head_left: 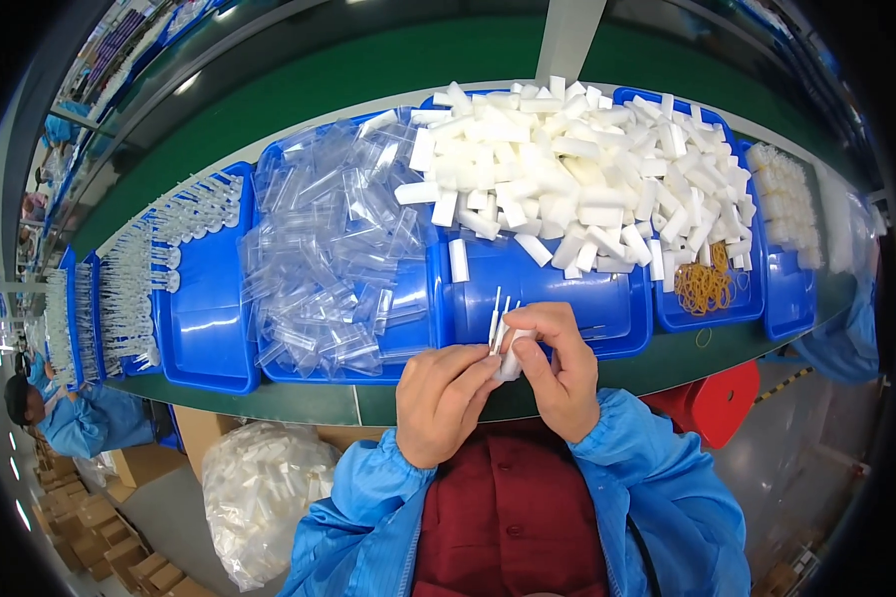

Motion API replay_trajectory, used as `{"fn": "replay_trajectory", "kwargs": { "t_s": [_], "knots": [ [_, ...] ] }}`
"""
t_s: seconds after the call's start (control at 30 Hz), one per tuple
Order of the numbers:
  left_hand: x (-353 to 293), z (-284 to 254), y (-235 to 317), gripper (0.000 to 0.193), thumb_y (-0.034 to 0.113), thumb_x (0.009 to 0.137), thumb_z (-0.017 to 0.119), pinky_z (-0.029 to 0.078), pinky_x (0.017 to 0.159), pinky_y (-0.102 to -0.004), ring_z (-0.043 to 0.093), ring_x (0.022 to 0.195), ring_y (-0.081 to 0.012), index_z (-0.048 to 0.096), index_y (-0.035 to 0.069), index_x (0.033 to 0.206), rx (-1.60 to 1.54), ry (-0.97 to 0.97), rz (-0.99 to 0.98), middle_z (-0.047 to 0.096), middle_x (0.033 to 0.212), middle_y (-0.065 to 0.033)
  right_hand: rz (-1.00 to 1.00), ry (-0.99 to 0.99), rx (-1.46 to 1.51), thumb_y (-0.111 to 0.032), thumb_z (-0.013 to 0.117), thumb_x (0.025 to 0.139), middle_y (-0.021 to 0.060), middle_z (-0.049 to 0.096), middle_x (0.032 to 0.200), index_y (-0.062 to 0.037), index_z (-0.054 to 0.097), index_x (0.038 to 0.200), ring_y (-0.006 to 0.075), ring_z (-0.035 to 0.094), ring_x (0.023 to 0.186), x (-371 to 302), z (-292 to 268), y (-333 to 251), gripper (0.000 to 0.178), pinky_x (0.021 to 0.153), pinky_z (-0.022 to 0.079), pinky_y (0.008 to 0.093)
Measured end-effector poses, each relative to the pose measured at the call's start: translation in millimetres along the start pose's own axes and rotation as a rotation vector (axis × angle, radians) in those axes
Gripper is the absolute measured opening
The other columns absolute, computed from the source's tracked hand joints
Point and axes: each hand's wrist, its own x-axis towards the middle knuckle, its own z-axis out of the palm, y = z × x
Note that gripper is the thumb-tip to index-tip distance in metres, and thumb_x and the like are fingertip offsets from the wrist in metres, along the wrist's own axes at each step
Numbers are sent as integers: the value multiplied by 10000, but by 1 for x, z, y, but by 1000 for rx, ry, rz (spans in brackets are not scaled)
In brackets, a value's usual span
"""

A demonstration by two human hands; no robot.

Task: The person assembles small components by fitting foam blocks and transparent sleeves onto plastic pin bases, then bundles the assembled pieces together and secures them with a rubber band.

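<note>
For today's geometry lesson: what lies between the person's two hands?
The head view shows a white foam-like piece and thin white rods between the left hand and the right hand.

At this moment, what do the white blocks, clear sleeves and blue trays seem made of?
White blocks: probably foam, matte, judging by their dull white faces. Clear sleeves: likely thin, glossy plastic film; they are see-through with bright glints. Blue trays: apparently smooth moulded plastic, from the rounded corners and shiny reflections.
</note>
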Motion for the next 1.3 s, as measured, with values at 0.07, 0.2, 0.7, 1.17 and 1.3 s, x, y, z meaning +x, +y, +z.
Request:
{"fn": "replay_trajectory", "kwargs": {
  "t_s": [0.07, 0.2, 0.7, 1.17, 1.3],
  "knots": [
    [0, 2, 0, 382, 12, 728, 809, 505, 696, -353, 669, 884, -274, 660, 55, 1077, -3, -2, 13, 678, 1067, -113, 1, 10, -19, -88, 594, 978, 111, 616, 1075, -20, 626, 1154, 195, 575, 933, -2, 0, 0, 192, 785, 478, 296],
    [1, 8, 2, 365, 8, 724, 808, 523, 672, -346, 677, 859, -265, 681, 57, 1062, -82, 14, -4, 680, 1020, -102, 12, 56, 49, -86, 600, 968, 120, 632, 1100, -34, 635, 1153, 245, 588, 950, -4, -6, -3, 195, 837, 469, 331],
    [1, -7, 2, 384, 37, 749, 705, 495, 710, -326, 642, 881, -248, 715, 55, 1133, 11, -162, 87, 663, 1057, -83, 10, 66, -343, -16, 670, 873, 55, 635, 1023, -45, 582, 1283, 160, 600, 905, 52, -75, -21, 421, 814, 465, 299],
    [-2, -14, 5, 407, 45, 788, 636, 521, 758, -344, 600, 886, -264, 630, -3, 1193, -67, -119, 16, 603, 1094, -129, 453, -94, 395, -25, 603, 939, 96, 668, 1091, 14, 612, 1154, 111, 597, 879, 42, -18, -11, 219, 786, 496, 253],
    [-6, -13, 5, 397, 41, 794, 637, 512, 777, -348, 590, 897, -265, 629, -1, 1189, 14, -135, -40, 599, 1103, -123, 392, -74, 344, -36, 615, 946, 96, 676, 1086, 16, 606, 1174, 119, 612, 917, 42, -17, -12, 235, 813, 506, 260]
  ]
}}
